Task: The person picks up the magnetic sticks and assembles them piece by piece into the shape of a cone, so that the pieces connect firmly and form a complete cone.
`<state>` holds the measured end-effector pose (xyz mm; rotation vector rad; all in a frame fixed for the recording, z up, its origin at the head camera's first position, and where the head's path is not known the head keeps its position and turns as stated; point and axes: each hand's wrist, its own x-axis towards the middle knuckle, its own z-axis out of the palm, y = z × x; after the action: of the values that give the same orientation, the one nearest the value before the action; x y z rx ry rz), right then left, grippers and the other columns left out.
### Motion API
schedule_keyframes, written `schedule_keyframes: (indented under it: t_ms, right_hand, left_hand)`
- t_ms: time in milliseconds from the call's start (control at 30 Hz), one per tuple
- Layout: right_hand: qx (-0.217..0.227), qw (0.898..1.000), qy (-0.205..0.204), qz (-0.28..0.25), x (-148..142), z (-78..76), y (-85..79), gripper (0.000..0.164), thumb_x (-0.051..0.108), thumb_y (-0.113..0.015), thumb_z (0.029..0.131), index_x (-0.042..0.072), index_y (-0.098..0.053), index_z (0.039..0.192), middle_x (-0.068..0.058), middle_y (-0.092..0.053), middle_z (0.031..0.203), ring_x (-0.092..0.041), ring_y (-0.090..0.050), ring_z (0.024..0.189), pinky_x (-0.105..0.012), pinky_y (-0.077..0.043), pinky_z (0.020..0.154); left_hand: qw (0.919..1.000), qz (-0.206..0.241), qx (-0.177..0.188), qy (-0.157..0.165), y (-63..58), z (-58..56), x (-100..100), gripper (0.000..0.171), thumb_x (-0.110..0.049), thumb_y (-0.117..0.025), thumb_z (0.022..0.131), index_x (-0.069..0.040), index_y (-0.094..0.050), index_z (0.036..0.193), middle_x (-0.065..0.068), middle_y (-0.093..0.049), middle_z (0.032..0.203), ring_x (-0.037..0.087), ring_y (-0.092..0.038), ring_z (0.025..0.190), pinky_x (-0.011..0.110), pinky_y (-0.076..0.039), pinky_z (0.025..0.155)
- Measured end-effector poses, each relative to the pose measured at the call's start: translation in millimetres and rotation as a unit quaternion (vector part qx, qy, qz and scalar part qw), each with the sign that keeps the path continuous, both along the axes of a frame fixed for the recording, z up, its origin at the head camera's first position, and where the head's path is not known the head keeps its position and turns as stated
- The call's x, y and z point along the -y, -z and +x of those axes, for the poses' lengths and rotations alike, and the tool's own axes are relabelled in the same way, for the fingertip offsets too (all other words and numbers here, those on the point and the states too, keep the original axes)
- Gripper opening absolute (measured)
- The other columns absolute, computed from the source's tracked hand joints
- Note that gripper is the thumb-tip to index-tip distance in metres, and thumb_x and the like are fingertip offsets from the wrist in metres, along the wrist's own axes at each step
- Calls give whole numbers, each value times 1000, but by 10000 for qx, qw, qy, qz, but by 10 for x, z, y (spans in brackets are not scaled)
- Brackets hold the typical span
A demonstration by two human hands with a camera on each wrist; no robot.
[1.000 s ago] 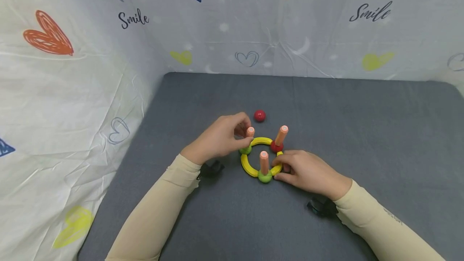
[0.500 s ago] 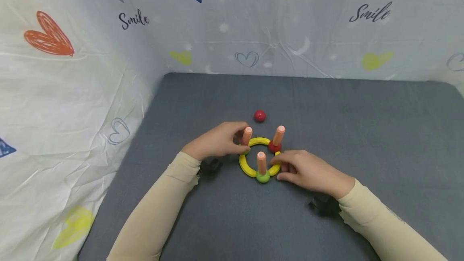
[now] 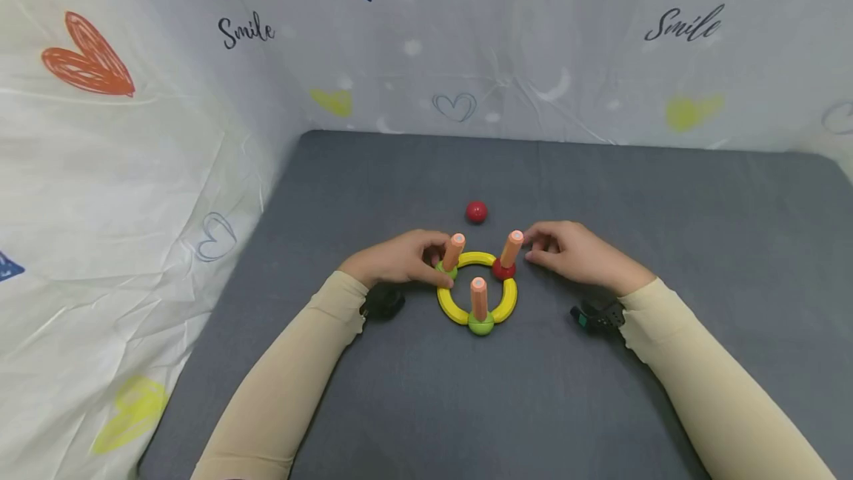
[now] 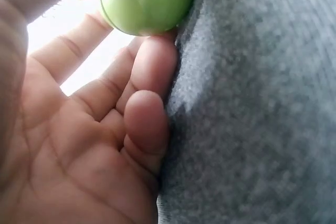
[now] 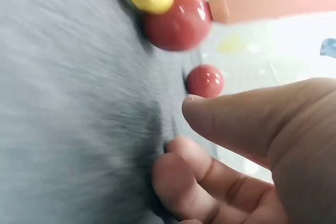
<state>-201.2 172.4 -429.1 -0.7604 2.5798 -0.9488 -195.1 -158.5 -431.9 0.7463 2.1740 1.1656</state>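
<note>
A ring of curved yellow pieces [image 3: 509,301] joined by balls lies on the table, with an orange peg standing on each of its three balls. My left hand [image 3: 403,256] holds the green ball [image 4: 149,1] at the ring's left between thumb and fingers, beside its peg [image 3: 454,251]. Beyond the ring's right side, my right hand [image 3: 569,249] has loosely bent fingers with nothing between them. Nearest to it is the ring's red ball [image 5: 178,22] with its peg [image 3: 512,249]. Another green ball [image 3: 481,324] with a peg [image 3: 479,298] forms the near corner.
A loose red ball [image 3: 476,212] lies behind the ring on the grey table [image 3: 666,213]. Cloth printed with hearts [image 3: 586,58] rises along the table's back and left edges. Dark wrist cameras [image 3: 597,315] hang under both wrists.
My right hand has left the yellow piece at the near right and moved away to beside the red ball's peg. My left hand has slid lower on the left green ball. The ring has shifted slightly left.
</note>
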Motion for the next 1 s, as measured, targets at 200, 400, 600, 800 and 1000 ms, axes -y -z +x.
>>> schedule_keyframes:
  t_ms: [200, 400, 600, 800, 1000]
  right_hand:
    - [-160, 9998, -33, -120, 226, -342, 5, 39, 12, -70, 101, 8, -65, 139, -12, -70, 120, -18, -59, 72, -34, -49, 68]
    - [89, 9992, -397, -57, 431, -568, -34, 56, 15, -70, 102, 14, -52, 154, -13, -59, 141, -21, -59, 76, -38, -50, 72]
    - [-8, 9943, -1049, 173, 549, -661, -78, 55, 14, -68, 103, 11, -51, 156, -16, -55, 145, -26, -58, 101, -44, -48, 89]
    - [-248, 9934, -1100, 216, 602, -646, -82, 44, 17, -69, 103, 10, -61, 146, -14, -61, 139, -29, -58, 117, -48, -49, 98]
    - [-109, 9986, -501, 144, 512, -558, -51, 43, 20, -72, 101, 8, -63, 142, -12, -67, 129, -21, -58, 77, -39, -50, 74]
  left_hand:
    - [10000, 49, 58, 25, 31, 11, 25, 23, -22, -87, 89, -17, -68, 102, 3, -63, 92, 23, -58, 82, 32, -48, 73]
    - [10000, -2, 41, 21, 41, 3, 37, 24, -23, -87, 89, -18, -69, 103, 3, -63, 92, 22, -58, 82, 32, -48, 73]
    - [9999, -73, -35, 70, 12, -8, 38, 24, -25, -86, 90, -19, -68, 105, 2, -63, 93, 23, -58, 82, 32, -47, 72]
    - [9999, -103, -60, 105, -5, -9, 46, 24, -25, -86, 90, -18, -68, 105, 1, -63, 93, 22, -58, 83, 32, -47, 73]
    - [9998, -46, -17, 171, 11, -10, 58, 24, -26, -85, 91, -18, -67, 104, 2, -62, 93, 22, -57, 83, 33, -47, 74]
